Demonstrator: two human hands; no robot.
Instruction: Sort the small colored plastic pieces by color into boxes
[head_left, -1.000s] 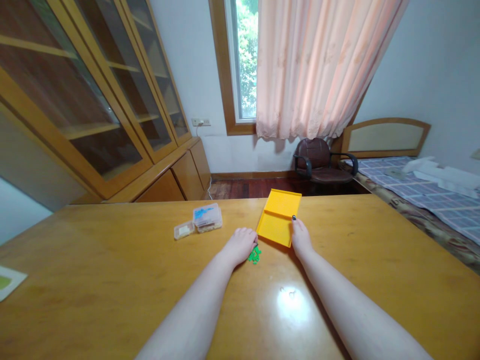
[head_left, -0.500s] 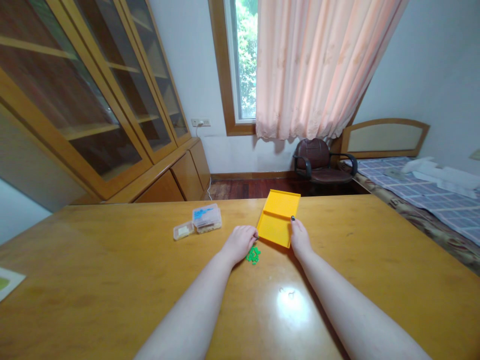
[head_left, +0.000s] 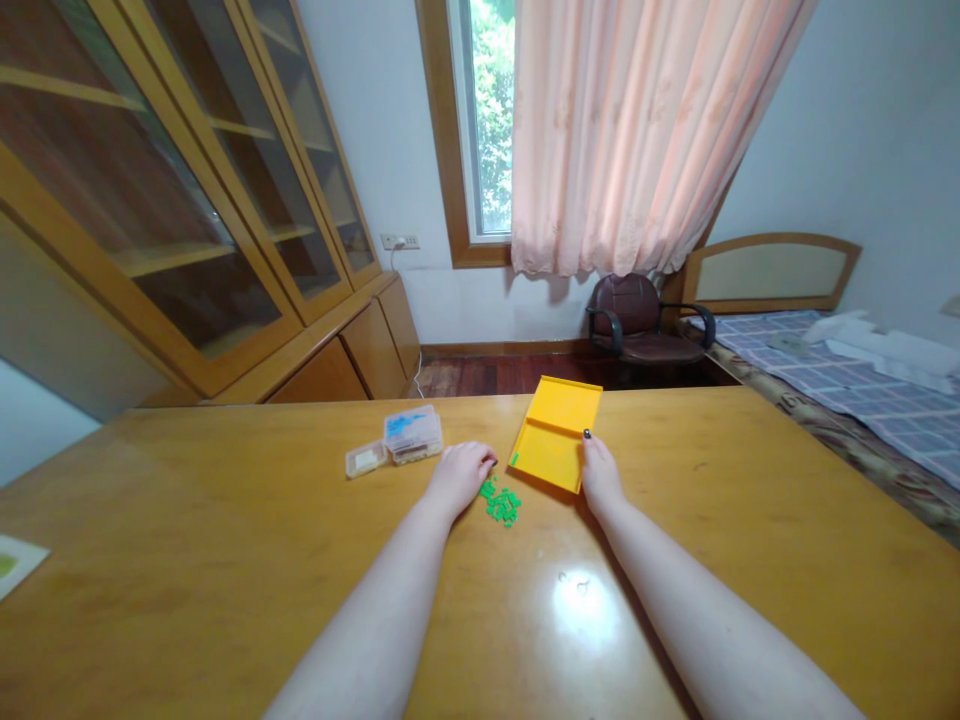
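A yellow tray lies on the wooden table, its near edge raised a little. My right hand grips the tray's near right corner. A small heap of green beads lies just in front of the tray. My left hand rests left of the beads with its fingers curled; what they hold, if anything, is hidden.
A clear plastic box with blue pieces and a smaller clear box stand left of my left hand. A paper sheet lies at the table's left edge. Beyond the table are a brown chair, a bed and glass-door cabinets.
My left hand has drawn left, away from the tray's corner, uncovering more of the green beads. The right hand and tray have barely moved.
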